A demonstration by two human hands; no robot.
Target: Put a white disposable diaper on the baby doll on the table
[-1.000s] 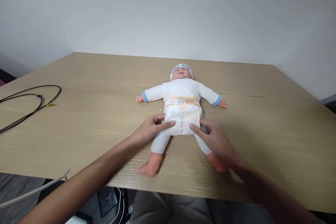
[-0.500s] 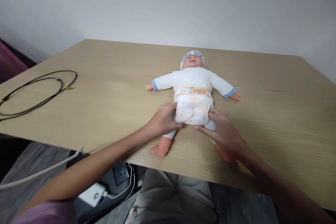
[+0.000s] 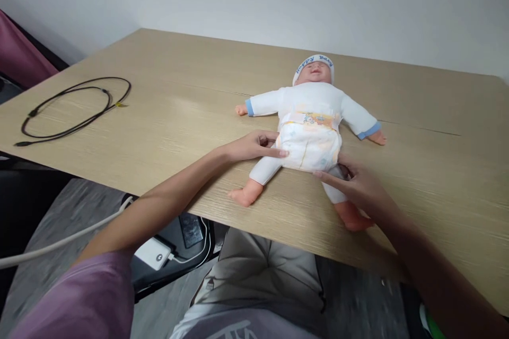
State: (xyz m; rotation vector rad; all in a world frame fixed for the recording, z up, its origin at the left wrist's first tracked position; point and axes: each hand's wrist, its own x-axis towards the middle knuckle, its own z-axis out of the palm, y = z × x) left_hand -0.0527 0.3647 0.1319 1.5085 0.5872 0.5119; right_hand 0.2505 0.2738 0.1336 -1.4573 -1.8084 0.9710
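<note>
A black cable (image 3: 93, 118) is laid in loops on the left of the wood-grained table (image 3: 178, 74) (a small yellow tag (image 3: 121, 105) is attached to it). Below the near edge, a white device (image 3: 153, 252) is seen beside a dark slab (image 3: 191, 230), with a white cord (image 3: 173, 258) plugged in. The table is backed by a pale wall (image 3: 254, 0).

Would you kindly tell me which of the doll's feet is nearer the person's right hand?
The foot at picture right: it lies close by the right hand, whereas the foot at picture left is nearer the left hand.
</note>
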